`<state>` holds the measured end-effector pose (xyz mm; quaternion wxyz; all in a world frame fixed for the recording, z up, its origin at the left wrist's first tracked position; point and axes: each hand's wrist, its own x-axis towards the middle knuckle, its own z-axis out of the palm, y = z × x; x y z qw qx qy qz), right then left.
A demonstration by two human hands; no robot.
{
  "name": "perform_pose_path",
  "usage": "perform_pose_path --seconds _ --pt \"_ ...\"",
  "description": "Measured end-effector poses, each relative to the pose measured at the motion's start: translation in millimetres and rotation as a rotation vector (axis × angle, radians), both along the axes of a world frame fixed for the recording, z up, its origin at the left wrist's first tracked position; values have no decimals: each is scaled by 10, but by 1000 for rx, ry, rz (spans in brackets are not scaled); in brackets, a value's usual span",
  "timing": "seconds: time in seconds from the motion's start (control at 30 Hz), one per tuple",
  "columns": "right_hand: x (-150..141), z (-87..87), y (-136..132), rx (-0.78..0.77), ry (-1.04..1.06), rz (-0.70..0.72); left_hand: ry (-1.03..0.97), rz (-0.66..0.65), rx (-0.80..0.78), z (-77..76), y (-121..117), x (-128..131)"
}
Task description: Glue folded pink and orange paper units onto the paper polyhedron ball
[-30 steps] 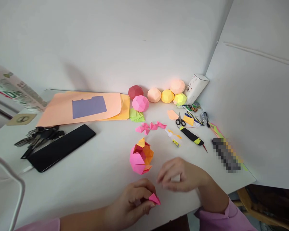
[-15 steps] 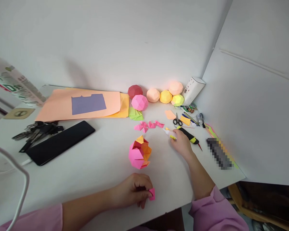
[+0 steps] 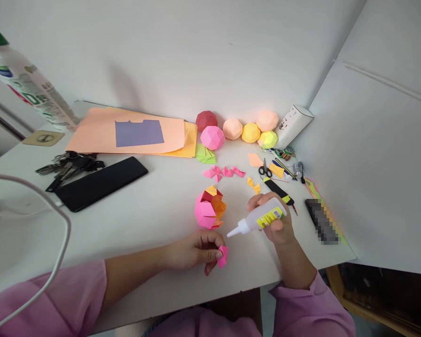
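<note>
Near the table's front edge, my left hand (image 3: 196,250) pinches a small folded pink paper piece (image 3: 223,256) between thumb and fingers. My right hand (image 3: 279,227) grips a glue bottle (image 3: 263,216) with a yellow label, tilted so its nozzle points down and left, a little above the pink piece and apart from it. Just beyond my left hand stands a partly built paper ball (image 3: 206,210), pink outside and orange inside, open at the top. Farther back lie several folded pink pieces (image 3: 226,172) and a few small yellow-orange ones (image 3: 254,186).
Finished paper balls (image 3: 232,128) line the wall beside a white tube (image 3: 294,124). Scissors (image 3: 265,169) and a black-and-yellow cutter (image 3: 277,188) lie right. At left are paper sheets (image 3: 175,133), a phone (image 3: 103,183), keys (image 3: 70,167), a bottle (image 3: 35,84) and a white cable (image 3: 61,252).
My right hand has lifted the glue bottle from near the pink pieces and brought it closer, toward my left hand. The left hand still pinches its pink piece. The view has shifted somewhat.
</note>
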<state>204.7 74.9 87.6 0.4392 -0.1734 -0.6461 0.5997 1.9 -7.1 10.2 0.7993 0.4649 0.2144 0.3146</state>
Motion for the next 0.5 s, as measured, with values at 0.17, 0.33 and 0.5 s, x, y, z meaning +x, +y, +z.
perform_pose_path --seconds 0.17,0.33,0.5 --pt "-71 -38 -143 14 -88 47 -27 -6 -22 56 16 -3" --pt "-101 -38 -187 8 -96 80 -14 -14 -32 62 11 -2" --pt "-123 -40 -219 -6 -87 127 13 -22 -47 77 9 -9"
